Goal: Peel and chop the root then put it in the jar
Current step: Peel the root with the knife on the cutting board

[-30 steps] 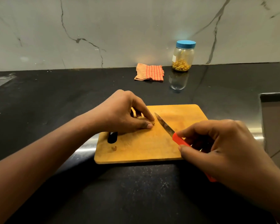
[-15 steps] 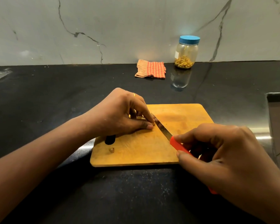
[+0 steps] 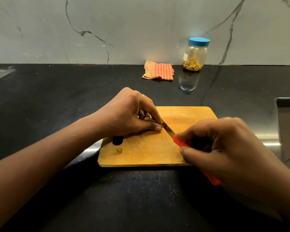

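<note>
Jar [image 3: 195, 55] capped, blue lid [image 3: 198, 42]; yellow pieces [image 3: 192, 64] at bottom.

Orange-handled knife [image 3: 182, 143], tan wooden board [image 3: 146, 151], blue-lidded jar [image 3: 194, 55], orange-checked cloth [image 3: 158, 72], black counter [image 3: 57, 101].

You will find no text to read here: the white label [image 3: 185, 56] on the jar [image 3: 195, 54], upper right, is too small.

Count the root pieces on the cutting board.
2: a loose bit near the board's front left corner, a root piece under the left hand by the knife; more may be hidden.
</note>
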